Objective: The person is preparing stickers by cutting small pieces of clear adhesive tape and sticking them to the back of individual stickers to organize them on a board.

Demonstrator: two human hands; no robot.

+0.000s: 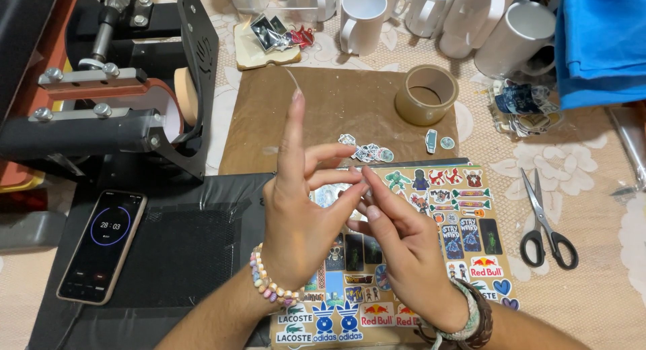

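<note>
My left hand (303, 212), with a bead bracelet at the wrist, is raised over a sheet of colourful stickers (464, 222). Its index finger points up, and a thin clear strip trails from the tip. Its thumb and other fingers meet the fingertips of my right hand (404, 246), which wears woven bracelets. Together they pinch a small pale sticker piece (334, 192) just above the sheet. My hands hide most of that piece.
A black mug heat press (121, 87) stands at the left, with a phone (102, 246) showing a timer on a black mat (195, 256). On the brown mat (336, 108) lie a tape roll (426, 94) and several cut stickers (369, 152). Scissors (546, 222) lie right; white mugs (511, 37) and blue cloth (599, 40) lie behind.
</note>
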